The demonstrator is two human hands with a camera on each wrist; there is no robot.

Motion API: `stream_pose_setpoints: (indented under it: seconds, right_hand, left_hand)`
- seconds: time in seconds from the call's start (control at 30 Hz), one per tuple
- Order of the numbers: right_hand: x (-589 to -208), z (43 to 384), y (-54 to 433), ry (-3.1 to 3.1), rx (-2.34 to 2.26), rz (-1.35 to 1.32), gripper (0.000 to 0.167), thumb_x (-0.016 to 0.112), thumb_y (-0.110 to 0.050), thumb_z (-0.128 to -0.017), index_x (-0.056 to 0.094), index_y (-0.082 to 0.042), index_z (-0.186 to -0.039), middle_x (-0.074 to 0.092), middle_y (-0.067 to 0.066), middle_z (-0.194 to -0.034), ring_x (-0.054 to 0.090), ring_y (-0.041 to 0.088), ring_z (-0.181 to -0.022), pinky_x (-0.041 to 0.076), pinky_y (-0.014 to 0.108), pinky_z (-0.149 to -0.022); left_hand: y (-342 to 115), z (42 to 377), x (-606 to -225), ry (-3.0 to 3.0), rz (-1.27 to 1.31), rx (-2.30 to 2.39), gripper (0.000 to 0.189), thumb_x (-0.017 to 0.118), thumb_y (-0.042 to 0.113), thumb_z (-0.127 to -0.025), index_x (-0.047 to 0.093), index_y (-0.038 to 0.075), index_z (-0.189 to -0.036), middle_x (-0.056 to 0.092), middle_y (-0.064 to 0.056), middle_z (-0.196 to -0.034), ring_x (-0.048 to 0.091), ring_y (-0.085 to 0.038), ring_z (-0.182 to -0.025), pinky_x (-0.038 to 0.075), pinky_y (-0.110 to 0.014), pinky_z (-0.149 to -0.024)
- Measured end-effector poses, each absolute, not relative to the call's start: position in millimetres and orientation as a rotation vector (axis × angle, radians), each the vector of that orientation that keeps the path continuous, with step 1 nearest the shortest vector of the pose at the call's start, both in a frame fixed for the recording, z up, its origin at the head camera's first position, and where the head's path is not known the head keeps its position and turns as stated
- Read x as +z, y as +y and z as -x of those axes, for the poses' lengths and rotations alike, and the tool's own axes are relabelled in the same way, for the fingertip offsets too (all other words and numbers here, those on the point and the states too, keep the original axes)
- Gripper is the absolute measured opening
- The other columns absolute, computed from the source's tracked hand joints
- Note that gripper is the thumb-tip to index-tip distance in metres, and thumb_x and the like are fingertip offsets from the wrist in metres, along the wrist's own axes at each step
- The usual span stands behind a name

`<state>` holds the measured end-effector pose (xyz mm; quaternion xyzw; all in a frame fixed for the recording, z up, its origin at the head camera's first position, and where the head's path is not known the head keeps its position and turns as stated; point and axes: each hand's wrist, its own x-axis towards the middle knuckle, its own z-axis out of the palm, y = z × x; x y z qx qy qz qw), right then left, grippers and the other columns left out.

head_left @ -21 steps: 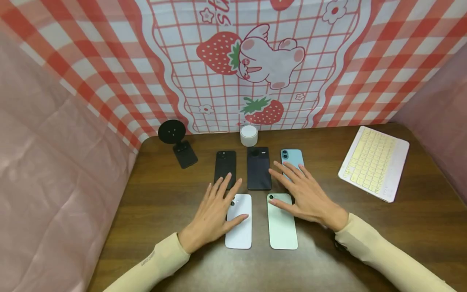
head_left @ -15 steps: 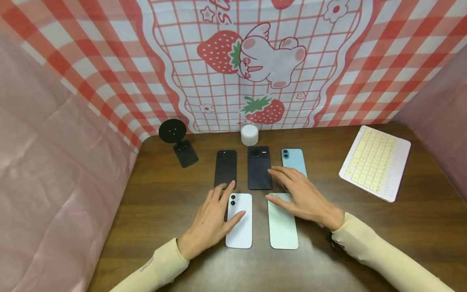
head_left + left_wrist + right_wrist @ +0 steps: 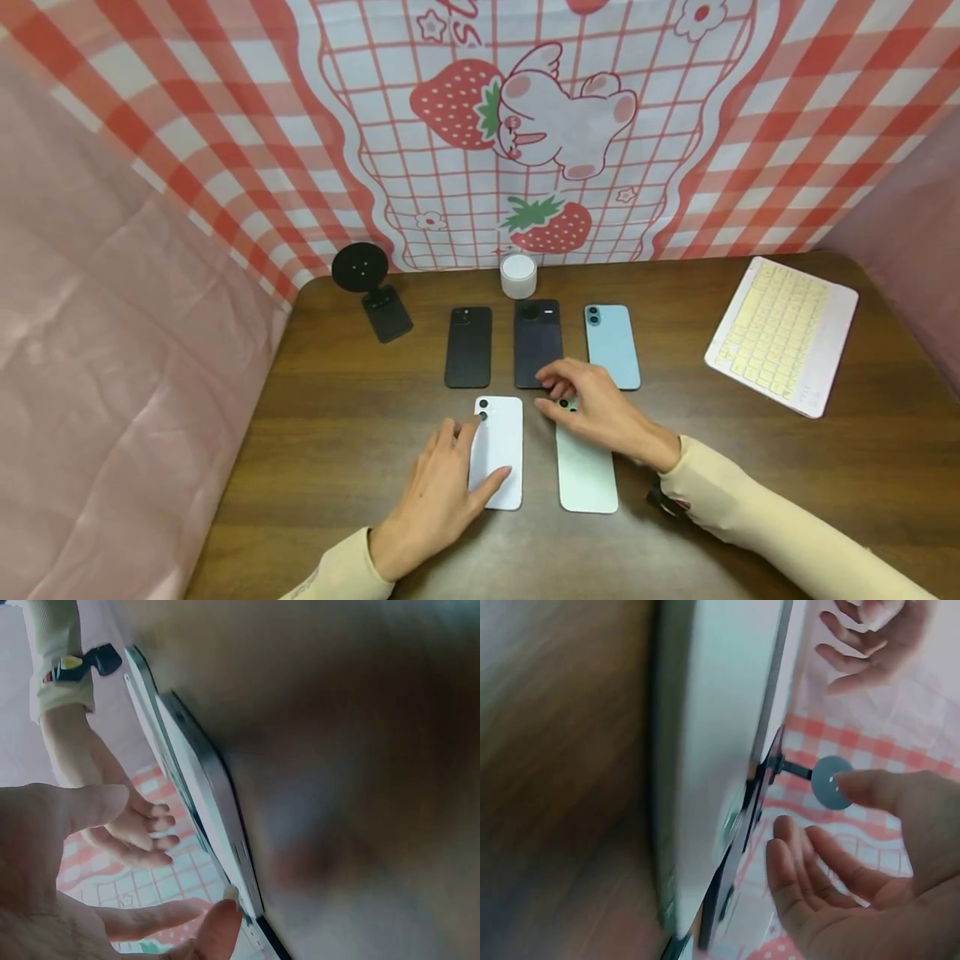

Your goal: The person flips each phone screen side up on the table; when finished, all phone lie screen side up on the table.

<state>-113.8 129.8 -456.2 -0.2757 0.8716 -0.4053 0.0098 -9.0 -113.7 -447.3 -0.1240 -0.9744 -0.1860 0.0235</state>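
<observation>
In the head view several phones lie back side up on a brown wooden table (image 3: 315, 467). My left hand (image 3: 435, 496) is over the left edge of the white phone (image 3: 498, 450), thumb above its lower part and a fingertip near its cameras. From the left wrist view, that fingertip is close to the phone's edge; contact is unclear. My right hand (image 3: 607, 417) hovers over the top of the pale green phone (image 3: 588, 479), its fingers bent. In the right wrist view its thumb and fingers are apart, holding nothing, and the green phone (image 3: 720, 712) lies beside them.
Behind lie a black phone (image 3: 468, 350), a dark blue phone (image 3: 537, 342) and a light blue phone (image 3: 613, 350). A white round container (image 3: 518, 277) and a black phone stand (image 3: 375, 287) are at the back. A yellow-keyed keyboard (image 3: 780, 333) lies right.
Both hands have drawn back toward the near side, and their spread fingers have bent inward. The black and light blue phones are now uncovered. The phones keep their places on the table.
</observation>
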Motion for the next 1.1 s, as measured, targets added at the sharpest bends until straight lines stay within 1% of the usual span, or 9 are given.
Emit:
stream_pose_setpoints:
  seconds: [0.1, 0.23, 0.4, 0.53, 0.7, 0.83, 0.93, 1.1]
  right_hand:
    - [-456, 115, 125, 2.663, -1.274, 0.794, 0.024, 0.08, -0.012, -0.09, 0.074, -0.001, -0.11, 0.073, 0.006, -0.095, 0.068, 0.007, -0.077, 0.059, 0.026, -0.071]
    - [-455, 116, 116, 2.594, -1.271, 0.735, 0.02, 0.078, -0.009, -0.091, 0.074, 0.0, -0.107, 0.074, 0.005, -0.09, 0.066, 0.005, -0.074, 0.057, 0.021, -0.067]
    - [-456, 115, 108, 2.571, -1.245, 0.739, 0.019, 0.077, -0.009, -0.091, 0.075, 0.002, -0.107, 0.075, 0.007, -0.09, 0.067, 0.006, -0.074, 0.056, 0.02, -0.068]
    - [-458, 114, 103, 2.596, -1.192, 0.771, 0.022, 0.078, -0.01, -0.089, 0.075, 0.003, -0.107, 0.076, 0.01, -0.091, 0.068, 0.006, -0.075, 0.055, 0.019, -0.068]
    - [-459, 114, 100, 2.604, -1.155, 0.772, 0.026, 0.079, -0.01, -0.088, 0.075, 0.004, -0.11, 0.075, 0.012, -0.092, 0.068, 0.008, -0.075, 0.054, 0.019, -0.068]
    - [-459, 115, 98, 2.613, -1.131, 0.776, 0.026, 0.08, -0.009, -0.088, 0.075, 0.005, -0.109, 0.074, 0.012, -0.091, 0.068, 0.007, -0.074, 0.053, 0.019, -0.067]
    - [-459, 115, 96, 2.623, -1.111, 0.776, 0.026, 0.08, -0.009, -0.088, 0.075, 0.005, -0.109, 0.073, 0.011, -0.091, 0.067, 0.007, -0.074, 0.053, 0.019, -0.067]
    - [-460, 113, 94, 2.641, -1.092, 0.75, 0.025, 0.08, -0.008, -0.087, 0.075, 0.004, -0.108, 0.071, 0.01, -0.09, 0.066, 0.01, -0.075, 0.052, 0.021, -0.067]
  left_hand:
    - [-109, 0, -450, -3.019, 0.397, -0.538, 0.073, 0.08, 0.052, -0.088, 0.06, 0.006, -0.141, 0.06, -0.012, -0.114, 0.062, -0.027, -0.096, 0.058, -0.041, -0.07]
    - [-104, -9, -453, -3.026, 0.409, -0.475, 0.078, 0.081, 0.054, -0.086, 0.059, 0.008, -0.145, 0.058, -0.015, -0.124, 0.061, -0.029, -0.099, 0.058, -0.04, -0.069]
    - [-100, -14, -455, -3.064, 0.443, -0.407, 0.082, 0.081, 0.056, -0.085, 0.056, 0.011, -0.148, 0.054, -0.019, -0.137, 0.059, -0.03, -0.101, 0.057, -0.039, -0.067]
    - [-97, -16, -454, -3.095, 0.468, -0.343, 0.084, 0.08, 0.059, -0.084, 0.055, 0.013, -0.15, 0.052, -0.02, -0.143, 0.059, -0.032, -0.103, 0.057, -0.04, -0.068]
    - [-94, -17, -455, -3.106, 0.505, -0.267, 0.082, 0.078, 0.061, -0.085, 0.057, 0.014, -0.148, 0.053, -0.021, -0.144, 0.057, -0.032, -0.104, 0.058, -0.04, -0.07]
    - [-92, -16, -455, -3.106, 0.518, -0.208, 0.08, 0.078, 0.061, -0.085, 0.059, 0.013, -0.147, 0.054, -0.023, -0.144, 0.058, -0.034, -0.106, 0.059, -0.041, -0.075]
    - [-89, -16, -455, -3.097, 0.524, -0.191, 0.081, 0.079, 0.059, -0.084, 0.06, 0.011, -0.146, 0.055, -0.026, -0.143, 0.058, -0.035, -0.108, 0.058, -0.042, -0.078]
    - [-85, -15, -455, -3.059, 0.546, -0.174, 0.081, 0.083, 0.056, -0.082, 0.061, 0.006, -0.142, 0.057, -0.029, -0.139, 0.058, -0.036, -0.106, 0.058, -0.04, -0.08]
